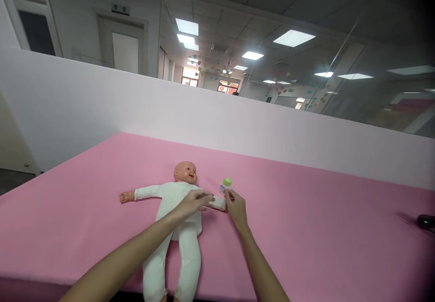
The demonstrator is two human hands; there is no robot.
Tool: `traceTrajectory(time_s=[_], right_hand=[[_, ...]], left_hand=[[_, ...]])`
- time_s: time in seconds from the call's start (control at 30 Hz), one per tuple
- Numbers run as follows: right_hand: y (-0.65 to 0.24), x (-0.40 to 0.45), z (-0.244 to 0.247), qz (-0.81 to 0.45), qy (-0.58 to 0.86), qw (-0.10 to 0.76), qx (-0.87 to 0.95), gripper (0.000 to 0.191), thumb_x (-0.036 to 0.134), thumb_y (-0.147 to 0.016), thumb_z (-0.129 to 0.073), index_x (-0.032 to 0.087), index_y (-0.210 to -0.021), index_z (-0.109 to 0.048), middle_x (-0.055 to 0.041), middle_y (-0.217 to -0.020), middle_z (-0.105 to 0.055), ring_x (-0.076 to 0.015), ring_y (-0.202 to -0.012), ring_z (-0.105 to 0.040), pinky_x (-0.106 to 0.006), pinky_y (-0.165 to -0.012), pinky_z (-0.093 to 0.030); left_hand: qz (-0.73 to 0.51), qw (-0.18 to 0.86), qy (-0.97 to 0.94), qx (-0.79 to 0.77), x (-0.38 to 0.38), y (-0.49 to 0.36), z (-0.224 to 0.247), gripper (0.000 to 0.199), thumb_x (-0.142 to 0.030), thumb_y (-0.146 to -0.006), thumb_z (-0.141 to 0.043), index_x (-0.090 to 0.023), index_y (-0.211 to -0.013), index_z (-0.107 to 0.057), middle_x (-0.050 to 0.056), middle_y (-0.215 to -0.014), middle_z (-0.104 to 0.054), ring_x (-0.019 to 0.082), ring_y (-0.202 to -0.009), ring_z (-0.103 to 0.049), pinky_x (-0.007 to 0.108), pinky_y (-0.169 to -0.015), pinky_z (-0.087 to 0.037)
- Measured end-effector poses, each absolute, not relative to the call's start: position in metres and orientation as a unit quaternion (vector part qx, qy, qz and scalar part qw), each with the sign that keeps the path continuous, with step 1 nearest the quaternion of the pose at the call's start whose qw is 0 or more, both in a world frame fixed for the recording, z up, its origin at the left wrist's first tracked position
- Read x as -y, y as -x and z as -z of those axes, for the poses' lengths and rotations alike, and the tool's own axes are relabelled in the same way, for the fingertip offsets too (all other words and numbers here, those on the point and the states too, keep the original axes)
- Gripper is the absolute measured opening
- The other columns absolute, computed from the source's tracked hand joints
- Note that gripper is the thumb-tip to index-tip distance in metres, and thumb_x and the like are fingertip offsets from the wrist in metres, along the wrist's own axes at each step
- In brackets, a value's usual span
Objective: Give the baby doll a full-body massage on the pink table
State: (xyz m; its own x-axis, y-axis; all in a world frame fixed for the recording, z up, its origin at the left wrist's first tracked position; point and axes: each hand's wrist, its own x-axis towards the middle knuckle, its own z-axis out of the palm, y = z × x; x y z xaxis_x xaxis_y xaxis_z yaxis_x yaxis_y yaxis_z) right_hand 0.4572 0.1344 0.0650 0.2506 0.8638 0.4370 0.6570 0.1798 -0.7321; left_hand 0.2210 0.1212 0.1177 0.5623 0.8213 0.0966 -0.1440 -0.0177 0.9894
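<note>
A baby doll in a white cloth body lies on its back on the pink surface, its head away from me and its arms spread. My left hand is over the doll's chest and the arm on the right, fingers stretched out with a gap between them. Close to that arm's end, my right hand has its thumb and fingers pinched together. What they hold, if anything, I cannot make out. Just beyond the fingertips stands a small clear bottle with a green cap. My right hand partly hides the doll's hand there.
Pink covering spreads over the wide table. A white low wall runs along its back edge, with glass above. At the far right edge lies a dark device with a green light.
</note>
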Motion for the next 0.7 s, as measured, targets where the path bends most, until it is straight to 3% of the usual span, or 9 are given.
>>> traceTrajectory(time_s=[0.13,0.3,0.43,0.53,0.6,0.7], right_hand=[[-0.471,-0.155,-0.055,-0.041,0.639,0.500,0.583,0.046,0.047,-0.098,-0.043,0.015,-0.107,-0.075,-0.0142,-0.106,-0.078,-0.0271,-0.095,-0.071,-0.041,-0.087,-0.056],[-0.481,-0.182,-0.035,0.081,0.603,0.480,0.632,0.053,0.031,-0.099,-0.031,0.011,-0.140,-0.060,-0.0181,-0.148,-0.058,-0.0284,-0.139,-0.051,-0.054,-0.116,-0.042],[-0.491,-0.193,-0.027,0.056,0.576,0.435,0.690,0.055,0.028,-0.098,-0.031,0.009,-0.143,-0.057,-0.0198,-0.149,-0.057,-0.0296,-0.142,-0.050,-0.058,-0.118,-0.041],[-0.483,-0.186,-0.030,0.034,0.578,0.447,0.682,0.056,0.034,-0.102,-0.028,0.009,-0.144,-0.057,-0.0204,-0.151,-0.054,-0.0300,-0.145,-0.047,-0.059,-0.121,-0.037],[-0.462,-0.174,-0.034,0.000,0.582,0.481,0.655,0.057,0.041,-0.105,-0.029,0.012,-0.148,-0.053,-0.0186,-0.155,-0.051,-0.0288,-0.147,-0.045,-0.057,-0.121,-0.037],[-0.412,-0.150,-0.041,-0.043,0.569,0.519,0.636,0.061,0.050,-0.107,-0.027,0.018,-0.157,-0.041,-0.0164,-0.161,-0.044,-0.0279,-0.151,-0.038,-0.057,-0.120,-0.036]], left_hand=[[-0.345,0.766,-0.442,-0.314,-0.151,-0.266,-0.119,0.039,-0.044,-0.092,-0.071,-0.013,-0.115,-0.070,0.019,-0.127,-0.070,0.026,-0.104,-0.073,0.034,-0.093,-0.056],[-0.387,0.827,-0.235,-0.334,-0.191,-0.313,-0.111,0.050,-0.049,-0.106,-0.044,-0.007,-0.130,-0.058,0.024,-0.132,-0.065,0.021,-0.103,-0.073,0.026,-0.084,-0.059],[-0.398,0.839,-0.198,-0.315,-0.202,-0.329,-0.103,0.055,-0.052,-0.104,-0.044,-0.008,-0.137,-0.054,0.024,-0.136,-0.062,0.022,-0.108,-0.072,0.026,-0.084,-0.060],[-0.396,0.841,-0.216,-0.300,-0.203,-0.331,-0.098,0.059,-0.054,-0.103,-0.043,-0.008,-0.138,-0.055,0.024,-0.136,-0.063,0.023,-0.110,-0.072,0.028,-0.089,-0.059],[-0.360,0.884,-0.249,-0.164,-0.200,-0.330,-0.095,0.064,-0.061,-0.101,-0.042,-0.010,-0.135,-0.058,0.023,-0.127,-0.069,0.024,-0.103,-0.075,0.031,-0.088,-0.061],[-0.184,0.916,-0.303,0.188,-0.192,-0.325,-0.093,0.065,-0.069,-0.096,-0.044,-0.018,-0.131,-0.064,0.017,-0.111,-0.076,0.028,-0.093,-0.078,0.042,-0.077,-0.065]])
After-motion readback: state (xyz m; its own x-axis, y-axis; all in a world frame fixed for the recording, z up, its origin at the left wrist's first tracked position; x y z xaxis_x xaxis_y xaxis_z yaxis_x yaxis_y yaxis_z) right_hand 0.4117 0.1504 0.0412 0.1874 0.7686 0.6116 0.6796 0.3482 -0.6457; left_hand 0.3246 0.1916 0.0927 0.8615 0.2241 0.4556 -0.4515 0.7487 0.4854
